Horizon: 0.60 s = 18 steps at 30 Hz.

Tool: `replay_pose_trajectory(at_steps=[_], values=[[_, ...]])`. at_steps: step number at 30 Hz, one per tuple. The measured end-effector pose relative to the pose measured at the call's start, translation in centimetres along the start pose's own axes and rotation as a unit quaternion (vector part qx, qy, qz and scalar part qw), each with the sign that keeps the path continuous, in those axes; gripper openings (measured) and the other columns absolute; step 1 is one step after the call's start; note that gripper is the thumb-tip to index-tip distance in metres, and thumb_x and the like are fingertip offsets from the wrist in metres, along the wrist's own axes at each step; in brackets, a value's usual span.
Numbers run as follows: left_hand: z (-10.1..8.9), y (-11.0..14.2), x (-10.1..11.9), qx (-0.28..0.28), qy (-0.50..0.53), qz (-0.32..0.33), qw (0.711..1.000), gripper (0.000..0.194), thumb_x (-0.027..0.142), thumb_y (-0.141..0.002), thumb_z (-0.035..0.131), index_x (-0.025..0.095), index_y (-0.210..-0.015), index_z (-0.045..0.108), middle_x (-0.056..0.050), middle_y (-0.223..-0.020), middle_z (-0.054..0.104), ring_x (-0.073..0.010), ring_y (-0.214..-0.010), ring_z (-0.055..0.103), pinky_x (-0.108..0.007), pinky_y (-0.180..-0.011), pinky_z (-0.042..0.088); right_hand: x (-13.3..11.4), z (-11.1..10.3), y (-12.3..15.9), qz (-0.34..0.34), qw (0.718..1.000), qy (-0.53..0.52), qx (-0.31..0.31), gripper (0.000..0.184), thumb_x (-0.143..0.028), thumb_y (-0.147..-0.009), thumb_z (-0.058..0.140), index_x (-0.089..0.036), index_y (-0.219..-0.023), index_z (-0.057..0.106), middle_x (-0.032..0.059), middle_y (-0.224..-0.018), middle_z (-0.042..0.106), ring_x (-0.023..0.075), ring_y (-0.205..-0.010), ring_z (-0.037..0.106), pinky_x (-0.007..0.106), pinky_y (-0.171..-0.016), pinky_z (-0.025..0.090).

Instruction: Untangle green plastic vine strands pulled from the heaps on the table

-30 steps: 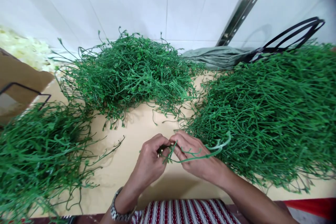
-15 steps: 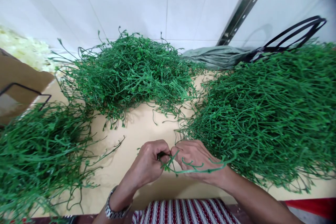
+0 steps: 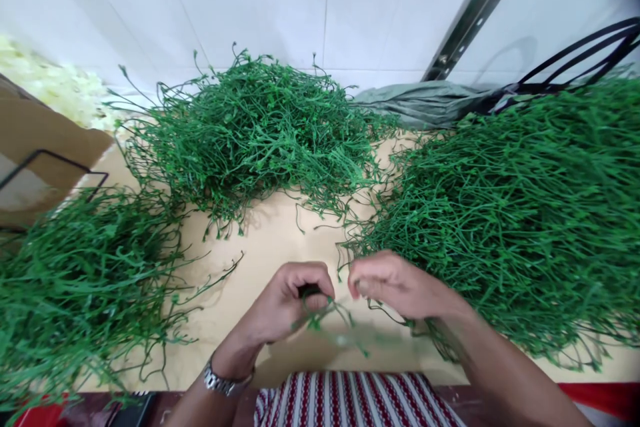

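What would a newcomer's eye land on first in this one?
Probably the green stems heaped on the table: a big right pile, a back pile near the wall and a left pile. Next, at the near side, the left hand holds a blurred sprig, the right hand apart from it.

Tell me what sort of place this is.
Likely a small workshop for plant stems, real or artificial: heaps of green stems lie on a table before a pale tiled wall.
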<state>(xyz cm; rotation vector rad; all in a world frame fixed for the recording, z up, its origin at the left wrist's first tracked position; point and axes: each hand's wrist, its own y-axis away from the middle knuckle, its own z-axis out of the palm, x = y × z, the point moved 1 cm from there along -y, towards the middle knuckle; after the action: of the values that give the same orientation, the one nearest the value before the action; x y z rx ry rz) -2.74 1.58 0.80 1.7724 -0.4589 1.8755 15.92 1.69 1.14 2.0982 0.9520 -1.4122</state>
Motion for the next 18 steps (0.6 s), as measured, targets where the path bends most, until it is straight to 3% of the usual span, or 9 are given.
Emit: replay_pose_trajectory(at_steps=[3, 6, 9, 12, 18], values=[[0.0, -0.4, -0.1, 0.096, 0.032, 0.013, 0.995, 0.011, 0.017, -0.067, 0.066, 0.012, -0.06, 0.059, 0.003, -0.055, 0.047, -0.0069, -0.05, 0.038, -0.02, -0.049, 0.028, 0.4, -0.2, -1.0, 0.035, 0.991, 0.054, 0.122, 0.024, -0.027, -0.091, 0.037, -0.016, -0.083, 0.057, 0.0008, -0.07, 0.052, 0.0111, -0.064, 0.048, 0.022, -0.059, 0.037], [0.7, -0.8, -1.0, 0.177, 0.042, 0.033, 0.983, 0.012, 0.019, -0.066, 0.068, 0.013, -0.06, 0.061, 0.001, -0.058, 0.049, -0.0079, -0.053, 0.041, -0.02, -0.051, 0.031, 1.0, 1.0, -1.6, 0.018, 0.983, 0.064, 0.173, 0.018, -0.026, -0.089, 0.041, -0.017, -0.093, 0.056, 0.0041, -0.084, 0.055, 0.014, -0.077, 0.051, 0.025, -0.067, 0.04], [1.3, -0.9, -1.9, 0.241, 0.045, 0.075, 0.966, 0.01, 0.022, -0.068, 0.068, 0.014, -0.063, 0.065, 0.0, -0.06, 0.05, -0.0096, -0.056, 0.044, -0.022, -0.053, 0.033, 1.5, 2.2, -1.6, 0.05, 0.986, 0.03, 0.157, 0.02, -0.021, -0.087, 0.042, -0.019, -0.104, 0.052, 0.004, -0.09, 0.057, 0.0139, -0.08, 0.054, 0.024, -0.069, 0.043], [1.5, -0.9, -2.1, 0.25, 0.061, 0.07, 0.964, 0.01, 0.023, -0.065, 0.07, 0.014, -0.063, 0.066, 0.0, -0.059, 0.051, -0.0096, -0.056, 0.045, -0.022, -0.053, 0.034, 1.4, 2.3, -1.3, 0.065, 0.989, 0.009, 0.135, 0.022, -0.018, -0.087, 0.043, -0.02, -0.108, 0.051, 0.0015, -0.085, 0.059, 0.0121, -0.074, 0.055, 0.022, -0.065, 0.043], [1.5, -1.2, -1.7, 0.257, 0.081, -0.011, 0.963, 0.013, 0.02, -0.063, 0.069, 0.013, -0.06, 0.059, 0.004, -0.051, 0.049, -0.0061, -0.048, 0.037, -0.019, -0.049, 0.032, 0.8, 1.7, -0.7, 0.003, 0.975, 0.166, 0.147, 0.012, -0.019, -0.088, 0.044, -0.016, -0.088, 0.056, 0.0035, -0.078, 0.058, 0.0134, -0.071, 0.053, 0.024, -0.064, 0.04]])
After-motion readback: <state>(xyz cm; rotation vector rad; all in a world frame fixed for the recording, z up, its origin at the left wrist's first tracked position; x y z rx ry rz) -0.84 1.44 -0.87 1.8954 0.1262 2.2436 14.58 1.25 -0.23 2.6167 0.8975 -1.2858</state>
